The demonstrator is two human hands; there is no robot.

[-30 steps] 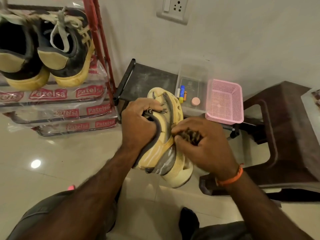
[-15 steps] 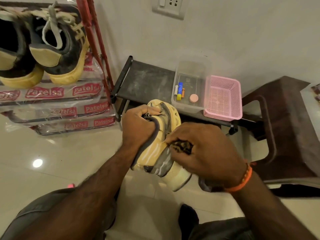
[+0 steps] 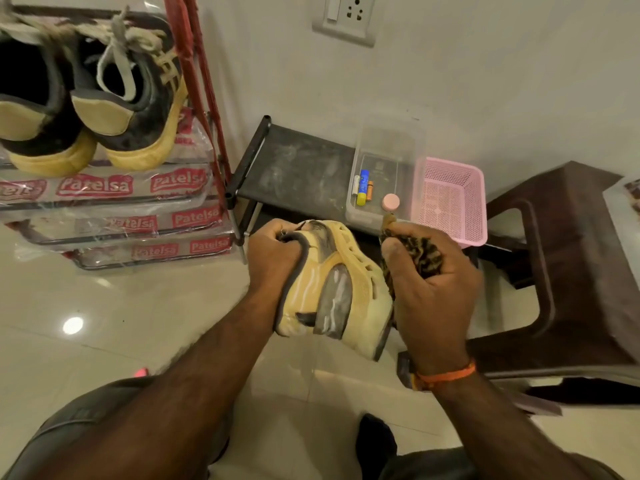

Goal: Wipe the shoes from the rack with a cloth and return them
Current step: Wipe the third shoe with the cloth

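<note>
A yellow and grey shoe (image 3: 337, 292) hangs in the air at the centre, its side facing me. My left hand (image 3: 275, 258) grips it by the collar, fingers curled into the opening. My right hand (image 3: 433, 289) holds a bunched brown patterned cloth (image 3: 420, 252) just to the right of the shoe, by its sole edge. A pair of black shoes with yellow soles (image 3: 104, 109) sits on the red shoe rack (image 3: 194, 81) at the upper left, laces loose.
A low black shelf (image 3: 301, 168) stands by the wall, holding a clear plastic box (image 3: 384, 174) with small items and a pink basket (image 3: 450, 199). A dark brown stool (image 3: 561, 258) is at the right. Glossy tiled floor (image 3: 104, 323) lies below.
My right hand with the cloth has come off the side of the shoe and moved right, to its sole edge. The shoe's side panel is now uncovered.
</note>
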